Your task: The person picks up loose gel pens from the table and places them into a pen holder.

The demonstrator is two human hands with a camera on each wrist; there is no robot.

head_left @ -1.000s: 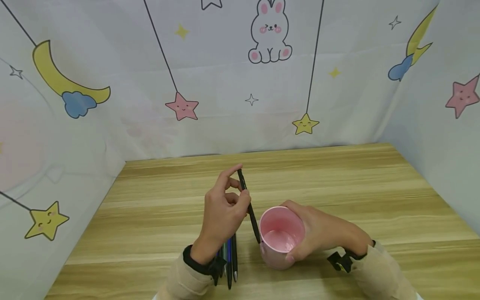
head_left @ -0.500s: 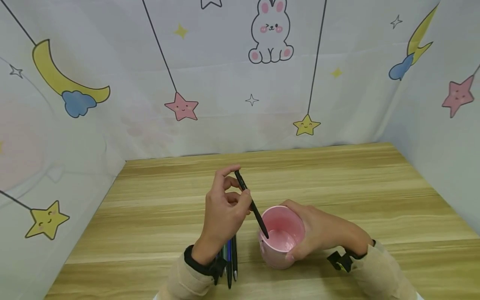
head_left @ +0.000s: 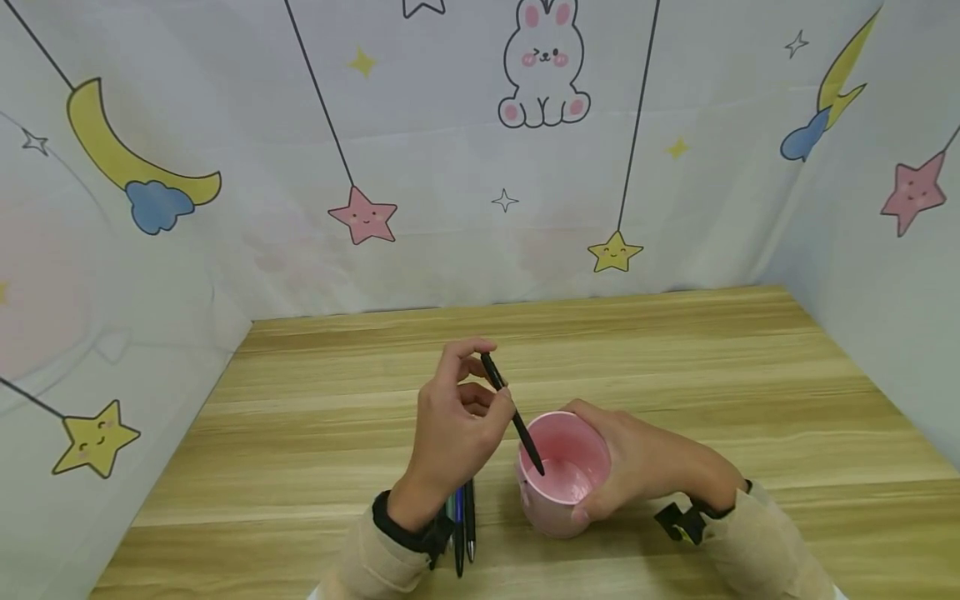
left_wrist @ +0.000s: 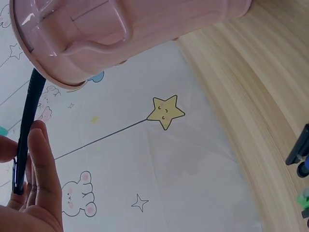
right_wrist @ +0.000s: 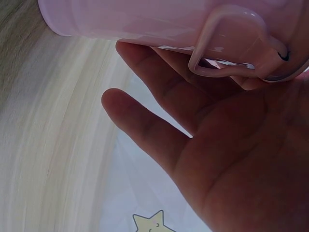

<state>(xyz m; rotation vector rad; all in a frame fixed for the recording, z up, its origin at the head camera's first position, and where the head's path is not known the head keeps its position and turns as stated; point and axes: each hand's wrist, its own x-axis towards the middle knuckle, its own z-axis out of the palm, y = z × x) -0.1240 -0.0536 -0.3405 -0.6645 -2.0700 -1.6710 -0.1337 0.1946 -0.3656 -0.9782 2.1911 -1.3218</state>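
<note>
In the head view, my left hand [head_left: 459,421] pinches a black pen [head_left: 513,410] between thumb and fingers, one fingertip at its top end. The pen slants down to the right, and its lower tip overlaps the mouth of a pink cup [head_left: 537,515]. The left wrist view has the black pen [left_wrist: 29,113] crossing the rim of the cup [left_wrist: 159,21]. On the cup's right side, my right hand [head_left: 626,454] grips it, thumb near the front and fingers behind. A raised loop on the cup's wall [right_wrist: 145,21] shows in the right wrist view.
Several pens [head_left: 460,533] lie side by side on the wooden table [head_left: 315,400], partly hidden under my left wrist. A white printed cloth [head_left: 442,275] rises behind the table's back edge and along both sides.
The black pen has moved right with my left hand; its lower tip went from beside the cup's left rim to over its mouth. My right hand and the cup have stayed put.
</note>
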